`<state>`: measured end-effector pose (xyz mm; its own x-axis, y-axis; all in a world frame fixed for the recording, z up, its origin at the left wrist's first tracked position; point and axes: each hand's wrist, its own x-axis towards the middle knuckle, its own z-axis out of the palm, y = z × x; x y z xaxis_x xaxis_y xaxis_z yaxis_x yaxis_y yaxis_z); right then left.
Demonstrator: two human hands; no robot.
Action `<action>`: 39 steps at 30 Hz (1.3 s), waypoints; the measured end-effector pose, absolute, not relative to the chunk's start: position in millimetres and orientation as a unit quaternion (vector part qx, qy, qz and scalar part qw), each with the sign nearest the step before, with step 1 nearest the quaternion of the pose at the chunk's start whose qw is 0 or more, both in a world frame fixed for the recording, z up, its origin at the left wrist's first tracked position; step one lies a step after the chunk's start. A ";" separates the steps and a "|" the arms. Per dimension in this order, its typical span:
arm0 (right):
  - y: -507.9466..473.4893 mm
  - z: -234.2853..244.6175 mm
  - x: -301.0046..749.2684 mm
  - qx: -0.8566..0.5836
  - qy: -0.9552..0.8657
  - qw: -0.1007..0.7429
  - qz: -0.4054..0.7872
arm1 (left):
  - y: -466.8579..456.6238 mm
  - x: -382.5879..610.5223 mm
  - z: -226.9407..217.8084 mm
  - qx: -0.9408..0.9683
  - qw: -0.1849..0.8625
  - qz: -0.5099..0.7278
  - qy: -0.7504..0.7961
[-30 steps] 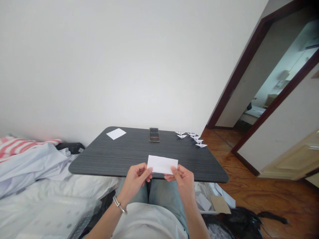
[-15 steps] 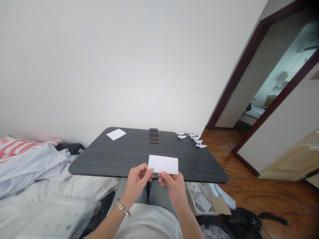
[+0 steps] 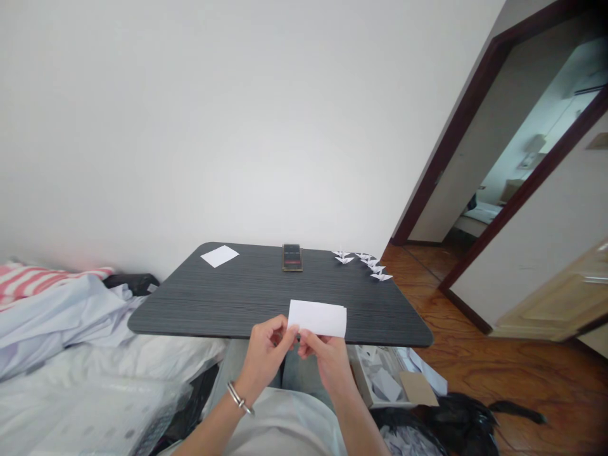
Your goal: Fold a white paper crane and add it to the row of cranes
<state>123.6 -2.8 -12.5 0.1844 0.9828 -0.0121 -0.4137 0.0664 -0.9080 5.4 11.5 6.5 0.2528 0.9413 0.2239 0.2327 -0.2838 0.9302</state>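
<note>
A white sheet of paper (image 3: 318, 318), folded into a rectangle, is held up over the near edge of the dark table. My left hand (image 3: 270, 345) pinches its lower left corner between thumb and fingers. Close beside it, my right hand (image 3: 325, 354) grips the lower edge, thumb on the near face. The two thumbs almost meet at the bottom left of the paper. A sliver of a second layer shows at the upper right corner.
The dark table (image 3: 237, 297) carries a flat white sheet (image 3: 219, 256), a phone (image 3: 292, 258) and several folded paper cranes (image 3: 373, 268). Below its right side stands an open box (image 3: 380, 380) of papers, with a black bag (image 3: 456, 424) nearby. Bedding (image 3: 85, 405) lies at left.
The folded paper has shifted slightly right relative to my left hand. My right hand has slid left along the lower edge, bringing the thumbs closer together.
</note>
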 end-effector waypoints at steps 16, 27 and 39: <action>1.5 -10.6 164.2 -0.417 -0.390 0.626 0.531 | 15.0 -2.2 10.5 0.634 0.436 0.460 0.443; 2.3 -10.4 186.9 -0.417 -0.356 0.673 0.496 | 22.9 -10.7 7.5 0.597 0.460 0.494 0.435; -0.8 -12.8 155.4 -0.424 -0.450 0.636 0.462 | 16.9 -0.8 6.3 0.576 0.517 0.485 0.407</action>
